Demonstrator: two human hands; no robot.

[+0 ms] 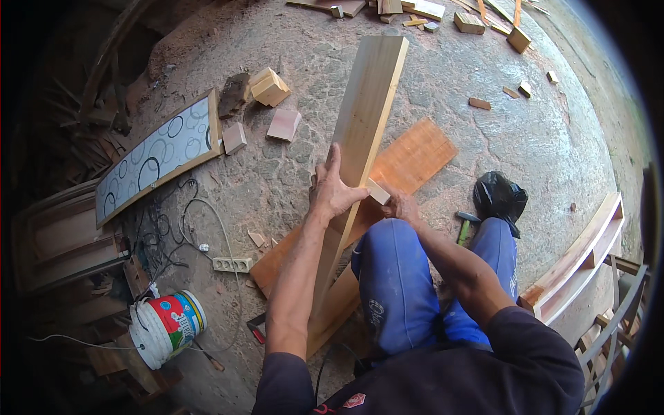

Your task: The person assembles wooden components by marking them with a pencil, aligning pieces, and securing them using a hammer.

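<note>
My left hand (333, 190) grips a long pale wooden board (363, 97) that slants up from between my legs, its fingers wrapped over the edge. My right hand (400, 206) holds the lower end of a small pale block (377, 191), which lies against the right edge of the board beside my left thumb. An orange-brown plank (415, 155) lies crosswise beneath the long board. A hammer with a green handle (465, 228) lies beside my right knee.
A black plastic bag (498, 195), a patterned framed panel (155, 152), a power strip (232, 265) with cables, a paint bucket (166, 325), loose offcuts (283, 124) and a wooden frame (574, 263) lie around me on the rough floor.
</note>
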